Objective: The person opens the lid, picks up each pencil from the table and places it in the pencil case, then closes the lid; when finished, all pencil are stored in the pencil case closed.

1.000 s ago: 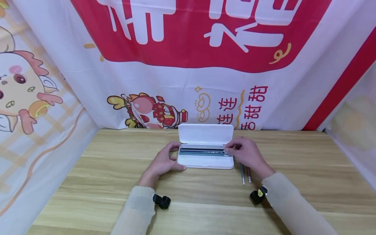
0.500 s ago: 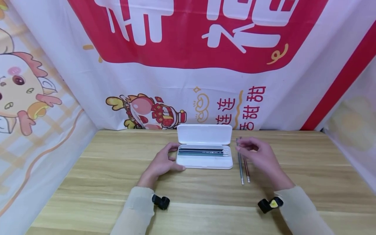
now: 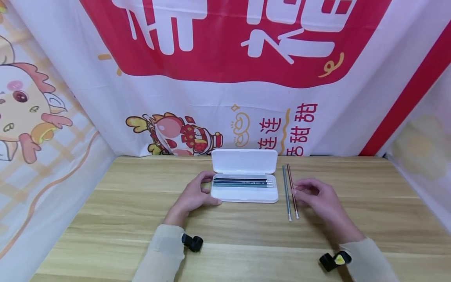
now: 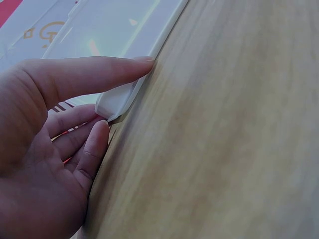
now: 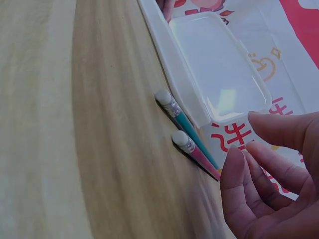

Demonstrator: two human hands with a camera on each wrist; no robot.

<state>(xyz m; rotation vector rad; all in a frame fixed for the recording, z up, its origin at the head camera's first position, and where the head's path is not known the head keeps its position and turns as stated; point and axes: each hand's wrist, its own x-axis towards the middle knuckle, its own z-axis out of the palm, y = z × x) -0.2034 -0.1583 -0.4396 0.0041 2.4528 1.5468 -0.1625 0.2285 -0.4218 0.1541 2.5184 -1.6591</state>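
Observation:
A white pencil case (image 3: 246, 196) lies with its lid (image 3: 244, 161) raised, and several dark and teal pencils (image 3: 239, 183) rest in its back half. My left hand (image 3: 193, 192) holds the case by its left end. In the left wrist view the thumb (image 4: 99, 74) lies along the front edge while the other fingers bend at the end wall. Right of the case lie a teal pencil (image 3: 287, 197) and a red pencil (image 3: 290, 178), erasers toward me. Over the red one, my right hand (image 3: 315, 196) hovers with loosely bent fingers; its thumb and fingertips are apart, holding nothing.
The wooden table (image 3: 253, 250) ends at a printed white and red cloth (image 3: 243, 98) right behind the case. More cloth (image 3: 38, 156) hangs along the left side. Black wrist cameras sit on both sleeves.
My right hand has come away from the pencils in the case, moving right and toward me beside the red pencil. My left hand has stayed at the case.

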